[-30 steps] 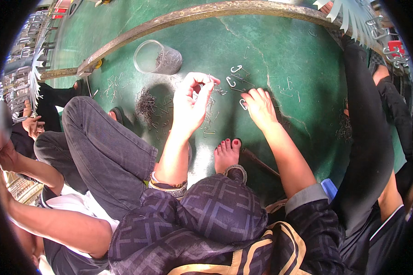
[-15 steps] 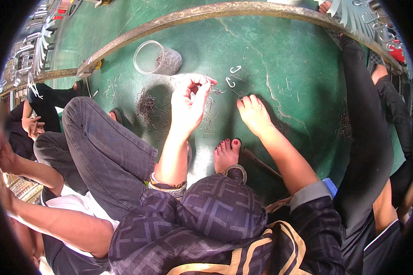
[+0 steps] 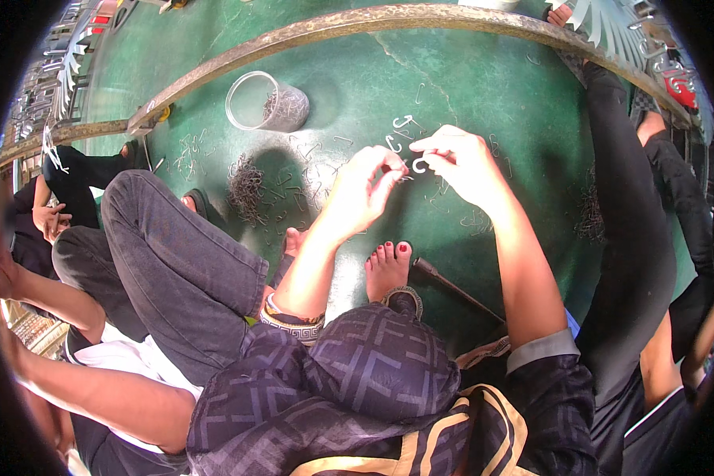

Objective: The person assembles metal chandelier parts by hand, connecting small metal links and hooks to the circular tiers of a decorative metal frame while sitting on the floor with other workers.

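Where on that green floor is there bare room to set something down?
Bare green floor lies between the right hand and the curved metal rim. It is crowded left of the left hand: a wire heap, scattered hooks and a clear cup.

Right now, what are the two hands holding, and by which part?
The right hand pinches a small white hook by its upper end, between thumb and fingers. The left hand meets it fingertip to fingertip; whether it holds anything cannot be told.
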Demonstrator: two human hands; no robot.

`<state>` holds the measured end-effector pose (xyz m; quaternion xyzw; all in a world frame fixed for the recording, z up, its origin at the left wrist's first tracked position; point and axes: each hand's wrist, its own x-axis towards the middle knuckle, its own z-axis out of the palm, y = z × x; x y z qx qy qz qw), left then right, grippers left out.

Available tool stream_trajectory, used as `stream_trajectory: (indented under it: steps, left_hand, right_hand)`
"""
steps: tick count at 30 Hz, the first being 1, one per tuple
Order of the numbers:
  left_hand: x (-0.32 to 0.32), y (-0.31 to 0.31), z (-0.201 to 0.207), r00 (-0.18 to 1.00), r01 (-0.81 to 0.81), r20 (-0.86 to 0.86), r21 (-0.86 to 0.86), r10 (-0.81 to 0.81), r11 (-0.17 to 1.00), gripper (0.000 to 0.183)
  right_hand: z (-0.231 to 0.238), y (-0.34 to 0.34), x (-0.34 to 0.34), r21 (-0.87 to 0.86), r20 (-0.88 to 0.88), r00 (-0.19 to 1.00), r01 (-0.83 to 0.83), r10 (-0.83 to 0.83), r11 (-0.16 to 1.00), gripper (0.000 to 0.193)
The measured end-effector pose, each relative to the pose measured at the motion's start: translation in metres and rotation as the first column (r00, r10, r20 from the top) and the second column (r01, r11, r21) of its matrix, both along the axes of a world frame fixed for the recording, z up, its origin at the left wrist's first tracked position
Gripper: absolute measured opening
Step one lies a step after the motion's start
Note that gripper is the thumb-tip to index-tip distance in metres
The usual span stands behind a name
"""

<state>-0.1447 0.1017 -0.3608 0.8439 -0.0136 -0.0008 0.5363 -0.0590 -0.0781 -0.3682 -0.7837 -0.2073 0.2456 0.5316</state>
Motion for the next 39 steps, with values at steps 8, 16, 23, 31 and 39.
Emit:
stream_trajectory:
  steps: [8,16,23,31,39]
  left_hand:
    - [0.001,-0.006,-0.006,0.997,0.079,-0.01,0.108,-0.079,0.991,0.011]
    - [0.006,-0.001,0.008,0.996,0.06,0.057,0.037,-0.062,0.998,0.017]
    - [0.017,-0.002,0.014,0.999,-0.02,0.044,-0.203,0.03,0.979,0.01]
    - [0.016,-0.005,0.005,0.989,-0.14,-0.029,-0.483,0.144,0.865,0.008]
    - [-0.003,0.078,-0.01,0.884,-0.463,-0.104,-0.054,0.457,0.884,0.009]
  right_hand:
    - [0.035,0.006,-0.001,0.126,-0.005,1.0,-0.014,0.015,0.992,0.024]
    - [0.049,0.009,-0.005,0.067,0.238,0.97,-0.06,0.042,0.996,0.025]
    - [0.06,0.015,-0.006,0.172,0.297,0.953,0.0,-0.052,0.985,0.03]
    - [0.048,0.006,-0.004,0.092,0.21,0.976,0.043,-0.061,0.995,0.011]
    - [0.047,0.007,-0.006,0.084,0.309,0.944,0.097,-0.118,0.992,0.007]
